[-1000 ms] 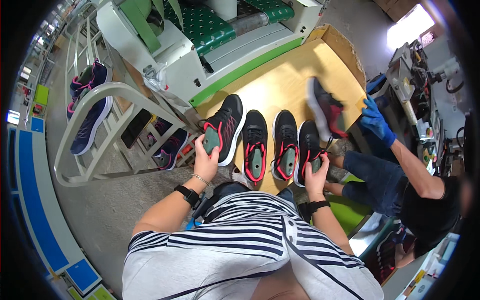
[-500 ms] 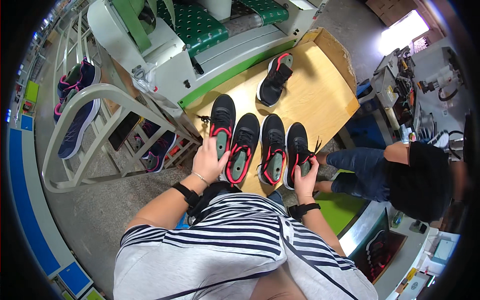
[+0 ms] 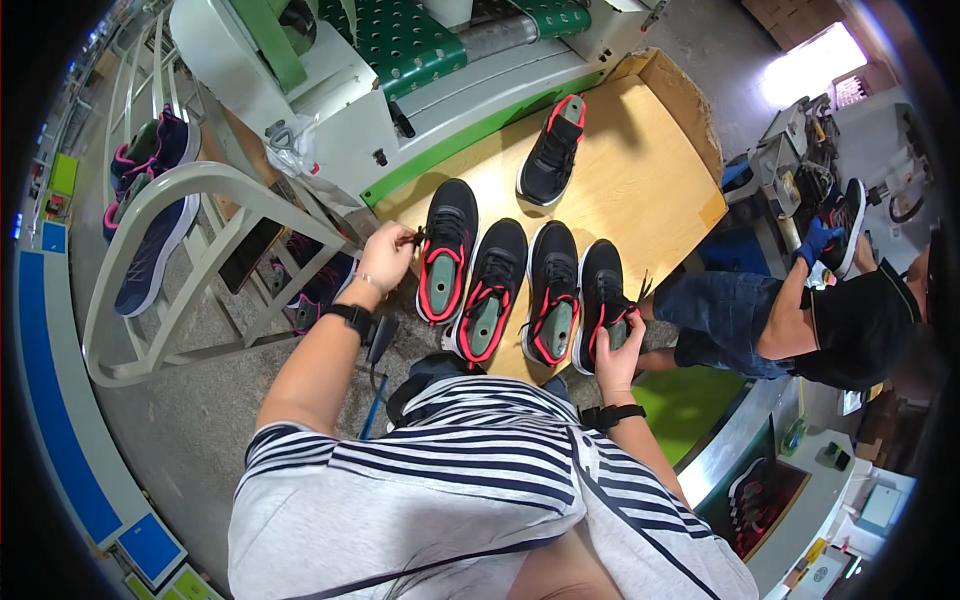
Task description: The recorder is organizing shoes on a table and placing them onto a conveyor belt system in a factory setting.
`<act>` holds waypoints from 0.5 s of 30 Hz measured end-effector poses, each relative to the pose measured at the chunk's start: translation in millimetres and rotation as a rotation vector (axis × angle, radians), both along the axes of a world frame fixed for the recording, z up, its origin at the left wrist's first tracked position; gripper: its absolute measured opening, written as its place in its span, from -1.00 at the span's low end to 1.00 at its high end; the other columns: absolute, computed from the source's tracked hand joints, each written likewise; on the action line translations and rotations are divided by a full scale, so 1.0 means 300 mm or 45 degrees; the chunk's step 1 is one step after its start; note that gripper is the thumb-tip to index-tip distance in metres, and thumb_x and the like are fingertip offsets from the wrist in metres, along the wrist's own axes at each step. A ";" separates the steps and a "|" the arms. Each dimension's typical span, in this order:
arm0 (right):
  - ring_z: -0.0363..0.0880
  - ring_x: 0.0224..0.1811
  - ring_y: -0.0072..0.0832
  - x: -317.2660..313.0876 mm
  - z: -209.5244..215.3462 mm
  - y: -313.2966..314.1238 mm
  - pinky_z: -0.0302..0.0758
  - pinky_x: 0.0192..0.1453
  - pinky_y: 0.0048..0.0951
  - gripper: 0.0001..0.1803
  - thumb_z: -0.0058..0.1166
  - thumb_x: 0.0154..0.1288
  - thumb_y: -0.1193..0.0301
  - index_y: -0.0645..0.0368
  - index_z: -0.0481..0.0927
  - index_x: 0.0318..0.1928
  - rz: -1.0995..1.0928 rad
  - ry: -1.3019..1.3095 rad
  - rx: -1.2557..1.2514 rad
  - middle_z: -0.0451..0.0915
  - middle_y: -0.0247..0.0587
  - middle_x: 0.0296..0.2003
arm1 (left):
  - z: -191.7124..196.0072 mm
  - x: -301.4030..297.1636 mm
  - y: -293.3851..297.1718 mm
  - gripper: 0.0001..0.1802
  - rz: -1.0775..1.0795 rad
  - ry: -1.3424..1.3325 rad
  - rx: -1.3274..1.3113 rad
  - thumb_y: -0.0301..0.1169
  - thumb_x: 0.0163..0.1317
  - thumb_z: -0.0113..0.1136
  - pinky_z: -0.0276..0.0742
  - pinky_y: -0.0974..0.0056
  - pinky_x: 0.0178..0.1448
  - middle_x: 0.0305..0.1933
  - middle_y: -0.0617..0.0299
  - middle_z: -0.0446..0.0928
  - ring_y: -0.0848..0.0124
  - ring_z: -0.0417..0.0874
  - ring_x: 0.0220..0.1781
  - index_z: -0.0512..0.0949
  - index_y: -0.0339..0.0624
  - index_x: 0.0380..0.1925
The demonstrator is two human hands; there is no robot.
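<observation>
Four black sneakers with red collar linings stand side by side on the wooden table (image 3: pixel 650 150), toes pointing away from me. Grey-green shoe lasts fill their openings. My left hand (image 3: pixel 385 257) is beside the leftmost sneaker (image 3: pixel 452 225), its fingers pinched on the dark shoelace (image 3: pixel 417 238) hanging off that shoe's left side. At the heel of the rightmost sneaker (image 3: pixel 602 268), my right hand (image 3: pixel 618 357) grips the collar. Between them are the second sneaker (image 3: pixel 501 248) and the third sneaker (image 3: pixel 553 252). Farther back lies another black sneaker (image 3: pixel 548 170), its heel away from me.
Behind the table stands a machine with a green perforated conveyor belt (image 3: pixel 400 50). A metal rack (image 3: pixel 200 270) on the left carries navy-and-pink sneakers (image 3: pixel 150 250). At right, a co-worker (image 3: pixel 840 325) in a blue glove (image 3: pixel 818 240) holds a dark shoe (image 3: pixel 848 225).
My left hand has left the leftmost sneaker's heel and moved up and left to its lace. My right hand stays at the rightmost sneaker. The co-worker's gloved hand and shoe have come into view.
</observation>
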State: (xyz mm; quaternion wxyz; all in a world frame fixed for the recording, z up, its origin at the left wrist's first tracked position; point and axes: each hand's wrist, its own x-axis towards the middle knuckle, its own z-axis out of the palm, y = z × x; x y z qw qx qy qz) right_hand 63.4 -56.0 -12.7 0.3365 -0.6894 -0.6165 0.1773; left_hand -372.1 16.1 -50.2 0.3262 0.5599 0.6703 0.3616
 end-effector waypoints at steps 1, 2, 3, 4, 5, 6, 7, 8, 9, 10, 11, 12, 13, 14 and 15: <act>0.41 0.25 0.02 -0.001 0.007 0.001 0.28 0.40 -0.17 -0.39 0.25 0.22 0.42 0.36 0.34 0.22 -0.015 0.012 -0.015 0.44 0.14 0.14 | 0.069 0.009 -0.018 -0.89 -0.121 0.158 0.175 -0.55 0.12 0.19 0.61 0.16 -0.02 -0.09 0.01 0.60 0.12 0.67 -0.05 0.58 -0.30 -0.32; 0.41 0.25 0.02 0.001 0.006 0.000 0.28 0.40 -0.17 -0.39 0.25 0.22 0.42 0.36 0.34 0.22 -0.019 0.018 -0.021 0.44 0.14 0.14 | 0.161 0.034 -0.045 -0.90 -0.169 0.051 0.229 -0.52 0.07 0.22 0.60 0.13 0.03 0.02 -0.01 0.59 0.07 0.64 0.04 0.51 -0.28 -0.41; 0.41 0.25 0.01 0.000 0.006 0.001 0.28 0.40 -0.18 -0.39 0.26 0.21 0.42 0.36 0.34 0.22 -0.024 0.029 -0.019 0.45 0.14 0.13 | 0.200 0.040 -0.071 -0.90 -0.272 0.127 0.344 -0.52 0.06 0.22 0.60 0.13 0.04 0.03 -0.02 0.60 0.05 0.63 0.04 0.50 -0.27 -0.43; 0.42 0.24 0.01 -0.002 0.006 0.001 0.28 0.40 -0.18 -0.39 0.26 0.21 0.42 0.36 0.35 0.22 -0.035 0.038 -0.017 0.45 0.14 0.13 | 0.221 0.045 -0.088 -0.90 -0.381 0.199 0.460 -0.52 0.05 0.22 0.59 0.13 0.06 0.05 -0.03 0.60 0.03 0.63 0.03 0.48 -0.26 -0.45; 0.41 0.25 0.01 -0.005 0.017 0.002 0.28 0.40 -0.18 -0.39 0.26 0.21 0.42 0.36 0.35 0.22 -0.034 0.045 -0.031 0.45 0.14 0.14 | 0.238 0.057 -0.110 -0.90 -0.427 0.186 0.319 -0.52 0.06 0.23 0.59 0.13 0.09 0.09 -0.06 0.59 0.03 0.64 0.04 0.49 -0.25 -0.45; 0.41 0.25 0.01 -0.004 0.012 0.002 0.28 0.40 -0.18 -0.39 0.26 0.21 0.42 0.36 0.35 0.22 -0.035 0.048 -0.035 0.45 0.14 0.14 | 0.262 0.074 -0.115 -0.90 -0.461 0.342 0.446 -0.52 0.10 0.24 0.58 0.11 0.04 -0.04 -0.01 0.61 0.03 0.64 -0.05 0.49 -0.27 -0.43; 0.40 0.25 -0.05 0.000 0.005 0.002 0.26 0.41 -0.21 -0.39 0.25 0.22 0.42 0.35 0.33 0.23 -0.021 0.033 -0.027 0.44 0.10 0.14 | 0.275 0.075 -0.118 -0.89 -0.540 0.413 0.421 -0.53 0.12 0.25 0.58 0.09 0.02 -0.07 0.00 0.61 0.02 0.63 -0.06 0.50 -0.28 -0.41; 0.39 0.25 -0.11 0.001 0.005 0.000 0.24 0.42 -0.25 -0.38 0.25 0.24 0.43 0.33 0.31 0.25 -0.007 0.016 -0.020 0.44 0.07 0.13 | 0.282 0.079 -0.123 -0.88 -0.618 0.482 0.395 -0.54 0.14 0.27 0.58 0.07 0.00 -0.10 0.02 0.61 0.02 0.63 -0.07 0.51 -0.30 -0.39; 0.39 0.25 -0.11 0.001 0.005 -0.001 0.24 0.42 -0.25 -0.38 0.25 0.24 0.43 0.33 0.31 0.25 -0.008 0.016 -0.022 0.44 0.07 0.13 | 0.285 0.095 -0.127 -0.88 -0.620 0.481 0.393 -0.54 0.14 0.27 0.58 0.07 0.00 -0.10 0.02 0.61 0.02 0.63 -0.07 0.51 -0.30 -0.39; 0.40 0.25 -0.11 -0.001 0.004 0.000 0.25 0.42 -0.25 -0.39 0.24 0.24 0.43 0.33 0.32 0.24 -0.006 0.036 -0.021 0.44 0.07 0.13 | 0.287 0.118 -0.132 -0.88 -0.583 0.461 0.421 -0.53 0.14 0.29 0.57 0.07 -0.02 -0.15 0.03 0.60 0.02 0.63 -0.11 0.52 -0.30 -0.37; 0.40 0.24 -0.11 -0.002 0.005 0.002 0.25 0.42 -0.25 -0.40 0.24 0.24 0.43 0.33 0.32 0.24 -0.006 0.056 -0.017 0.44 0.07 0.13 | 0.289 0.133 -0.132 -0.86 -0.547 0.441 0.450 -0.52 0.13 0.30 0.56 0.06 -0.04 -0.21 0.05 0.59 0.02 0.62 -0.15 0.54 -0.30 -0.35; 0.40 0.24 -0.11 -0.002 0.004 0.002 0.25 0.42 -0.25 -0.40 0.24 0.24 0.43 0.33 0.32 0.24 -0.010 0.055 -0.018 0.44 0.07 0.13 | 0.290 0.137 -0.132 -0.86 -0.551 0.438 0.451 -0.52 0.13 0.30 0.56 0.06 -0.04 -0.21 0.05 0.59 0.02 0.62 -0.15 0.54 -0.30 -0.35; 0.40 0.24 -0.10 -0.001 0.003 0.000 0.25 0.42 -0.25 -0.40 0.24 0.23 0.44 0.32 0.32 0.23 -0.007 0.042 -0.017 0.43 0.07 0.13 | 0.291 0.140 -0.132 -0.85 -0.542 0.487 0.509 -0.52 0.12 0.29 0.56 0.06 -0.05 -0.24 0.05 0.57 0.03 0.61 -0.16 0.54 -0.29 -0.32; 0.40 0.24 -0.10 -0.003 0.002 0.001 0.25 0.42 -0.24 -0.41 0.24 0.23 0.44 0.32 0.32 0.23 -0.006 0.031 -0.016 0.43 0.07 0.13 | 0.290 0.140 -0.127 -0.83 -0.534 0.535 0.568 -0.51 0.11 0.29 0.55 0.06 -0.06 -0.27 0.06 0.55 0.03 0.61 -0.18 0.55 -0.28 -0.29; 0.40 0.24 -0.10 -0.004 0.002 0.001 0.25 0.42 -0.24 -0.41 0.24 0.23 0.44 0.32 0.32 0.23 -0.013 0.029 -0.016 0.43 0.07 0.13 | 0.288 0.138 -0.119 -0.83 -0.540 0.532 0.570 -0.51 0.11 0.29 0.55 0.06 -0.06 -0.27 0.06 0.55 0.03 0.61 -0.18 0.55 -0.28 -0.29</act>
